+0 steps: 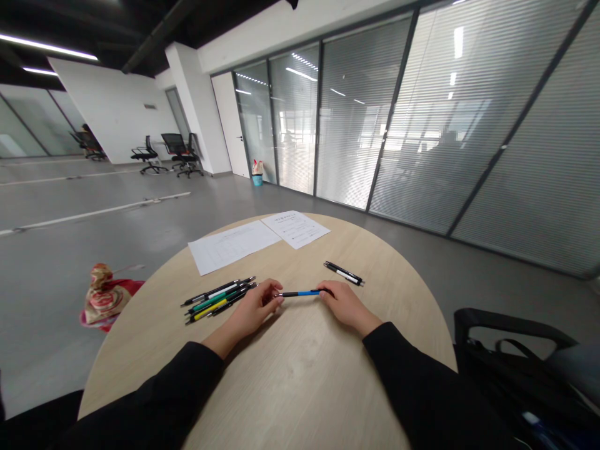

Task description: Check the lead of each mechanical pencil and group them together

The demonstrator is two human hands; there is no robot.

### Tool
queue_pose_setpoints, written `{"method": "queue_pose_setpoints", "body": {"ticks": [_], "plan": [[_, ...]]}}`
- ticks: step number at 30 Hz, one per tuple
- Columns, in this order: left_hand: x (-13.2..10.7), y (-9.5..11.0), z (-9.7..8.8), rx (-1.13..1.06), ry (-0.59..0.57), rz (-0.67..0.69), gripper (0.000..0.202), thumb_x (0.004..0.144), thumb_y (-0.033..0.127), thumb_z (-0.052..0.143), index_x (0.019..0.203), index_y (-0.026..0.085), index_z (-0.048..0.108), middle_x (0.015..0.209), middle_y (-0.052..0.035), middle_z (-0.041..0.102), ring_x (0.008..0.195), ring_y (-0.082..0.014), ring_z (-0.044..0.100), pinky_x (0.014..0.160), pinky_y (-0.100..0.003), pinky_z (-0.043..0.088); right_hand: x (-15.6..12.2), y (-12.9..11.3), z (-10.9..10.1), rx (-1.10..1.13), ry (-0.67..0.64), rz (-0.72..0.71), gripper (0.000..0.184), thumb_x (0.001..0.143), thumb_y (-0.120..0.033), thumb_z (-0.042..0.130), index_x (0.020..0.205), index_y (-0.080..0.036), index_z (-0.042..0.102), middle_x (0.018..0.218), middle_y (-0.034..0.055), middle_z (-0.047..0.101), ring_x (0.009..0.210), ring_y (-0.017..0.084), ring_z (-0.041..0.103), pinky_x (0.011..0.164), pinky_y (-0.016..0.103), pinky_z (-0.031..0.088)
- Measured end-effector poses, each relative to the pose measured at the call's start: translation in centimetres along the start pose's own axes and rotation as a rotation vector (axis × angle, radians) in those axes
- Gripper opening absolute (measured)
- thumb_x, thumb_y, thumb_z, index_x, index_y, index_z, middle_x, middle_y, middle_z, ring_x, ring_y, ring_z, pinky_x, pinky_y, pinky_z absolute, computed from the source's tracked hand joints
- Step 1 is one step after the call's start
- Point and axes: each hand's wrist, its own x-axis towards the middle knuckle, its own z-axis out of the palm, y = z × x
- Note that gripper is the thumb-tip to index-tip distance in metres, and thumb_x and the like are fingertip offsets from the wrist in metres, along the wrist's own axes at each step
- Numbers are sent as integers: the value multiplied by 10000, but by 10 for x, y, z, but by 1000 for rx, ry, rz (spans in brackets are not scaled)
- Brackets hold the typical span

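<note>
Blue-and-black pen [307, 293] spans both hands over the desk [290, 381]: right hand [345, 305] grip closed on one end, left hand [255, 307] at the tip, can't tell if pinched. Pen pile [218, 301] beside left. Two printed sheets [297, 229] at far edge, heading and lines too small to read from here.

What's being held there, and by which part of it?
A blue-and-black pen: the left grip holds its dark end, the right grip the opposite end.
</note>
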Motion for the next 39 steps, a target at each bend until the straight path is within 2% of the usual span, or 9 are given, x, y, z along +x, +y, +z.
{"method": "queue_pose_setpoints", "body": {"ticks": [2, 8, 17, 27, 39], "plan": [[0, 1, 0, 44, 19, 19, 240, 892, 377, 584, 1056, 202, 570, 741, 20, 610, 667, -166, 571, 638, -275, 435, 0, 1, 0, -6, -3, -4, 186, 922, -133, 546, 952, -187, 722, 968, 64, 738, 895, 202, 651, 841, 305, 452], [-1, 4, -3, 118, 15, 29, 172, 896, 358, 553, 949, 201, 600, 745, 11, 603, 675, -168, 541, 633, -277, 410, 0, 1, 0, -10, -5, -14, 176, 927, -140, 546, 932, -182, 717, 926, 57, 730, 867, 195, 643, 816, 294, 444], [0, 7, -2, 83, 12, -14, 203, 902, 389, 542, 922, 197, 607, 672, 20, 613, 613, -165, 528, 593, -270, 382, 0, 2, 1, 5, -1, -8, 182, 926, -139, 546, 943, -188, 721, 944, 58, 737, 882, 199, 646, 825, 300, 448], [-1, 7, -3, 120, -9, 6, 357, 988, 455, 442, 791, 202, 598, 700, 1, 644, 638, -174, 561, 646, -287, 414, 0, 0, 0, 3, -7, -4, 183, 931, -147, 550, 955, -193, 725, 960, 57, 738, 904, 201, 652, 840, 301, 448], [-1, 8, -3, 121, -20, -27, 476, 990, 532, 390, 679, 211, 556, 626, -7, 624, 599, -185, 550, 632, -303, 414, 0, -1, 0, 21, -7, -14, 183, 924, -129, 552, 949, -193, 723, 957, 56, 739, 886, 198, 654, 833, 299, 453]]}}
